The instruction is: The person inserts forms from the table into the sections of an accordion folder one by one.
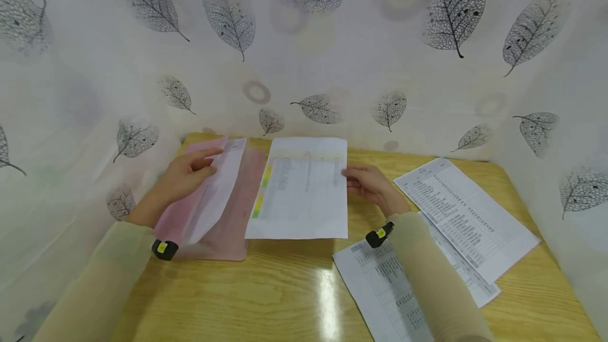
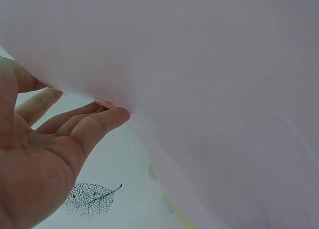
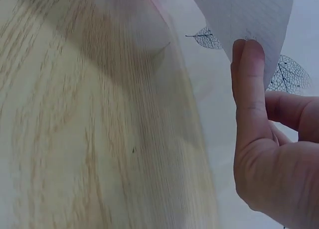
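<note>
In the head view, a printed sheet with yellow and green marks down its left side is held up over the table's middle. My right hand pinches it by the right edge. The right wrist view shows the fingers of the right hand against the back of the paper. To the left lies a pink folder, its cover lifted with another printed sheet inside. My left hand holds the raised cover at its edge. Seen close, the left hand has its fingertips on the pink cover.
Several printed sheets lie overlapping at the right: one at the upper right, one nearer the front, partly under my right forearm. They rest on a wooden table. A white leaf-patterned curtain borders the back and sides.
</note>
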Action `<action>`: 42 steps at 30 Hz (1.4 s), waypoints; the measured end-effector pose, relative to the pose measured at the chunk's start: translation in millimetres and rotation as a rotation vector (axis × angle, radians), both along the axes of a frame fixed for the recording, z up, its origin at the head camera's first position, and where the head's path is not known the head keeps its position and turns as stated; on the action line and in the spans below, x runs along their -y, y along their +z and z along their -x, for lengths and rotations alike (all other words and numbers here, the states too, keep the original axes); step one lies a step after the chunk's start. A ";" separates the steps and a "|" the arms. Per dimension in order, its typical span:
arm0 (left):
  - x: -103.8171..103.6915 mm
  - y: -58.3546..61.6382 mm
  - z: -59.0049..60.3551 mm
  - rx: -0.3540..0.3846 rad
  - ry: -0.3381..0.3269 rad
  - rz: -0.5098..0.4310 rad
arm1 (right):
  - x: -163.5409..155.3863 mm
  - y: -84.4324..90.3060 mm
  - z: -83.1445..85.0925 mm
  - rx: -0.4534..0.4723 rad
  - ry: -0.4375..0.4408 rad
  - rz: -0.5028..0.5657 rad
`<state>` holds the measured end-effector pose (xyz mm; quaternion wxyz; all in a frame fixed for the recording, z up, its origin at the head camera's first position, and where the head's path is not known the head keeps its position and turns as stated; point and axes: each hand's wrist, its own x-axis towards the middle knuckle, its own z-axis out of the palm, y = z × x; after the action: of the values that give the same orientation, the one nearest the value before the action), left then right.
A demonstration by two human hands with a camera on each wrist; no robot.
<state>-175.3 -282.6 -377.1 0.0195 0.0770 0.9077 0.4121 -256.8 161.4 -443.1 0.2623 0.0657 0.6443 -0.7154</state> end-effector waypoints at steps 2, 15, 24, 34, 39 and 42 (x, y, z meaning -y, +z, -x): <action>0.0 0.4 0.2 -0.004 -0.004 0.006 | 4.2 -0.1 0.1 -0.005 -0.012 0.013; -0.7 -0.3 -0.7 -0.001 0.012 0.014 | 32.6 2.4 2.6 -0.020 -0.050 0.066; -2.3 1.0 -0.8 -0.017 0.026 0.029 | 49.6 9.8 2.4 -0.034 -0.029 0.050; -3.2 3.2 -1.6 0.002 0.029 0.029 | 68.5 13.1 0.1 -0.037 0.003 0.021; -2.9 4.0 -3.4 0.017 0.032 0.030 | 75.1 13.1 -2.0 -0.029 0.007 0.028; -2.2 3.8 -3.7 0.015 0.025 0.026 | 78.1 13.5 -2.8 -0.030 0.004 0.030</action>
<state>-171.6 -280.4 -373.3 0.0221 0.0622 0.9137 0.4010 -254.0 83.2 -429.6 0.2551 0.0495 0.6375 -0.7253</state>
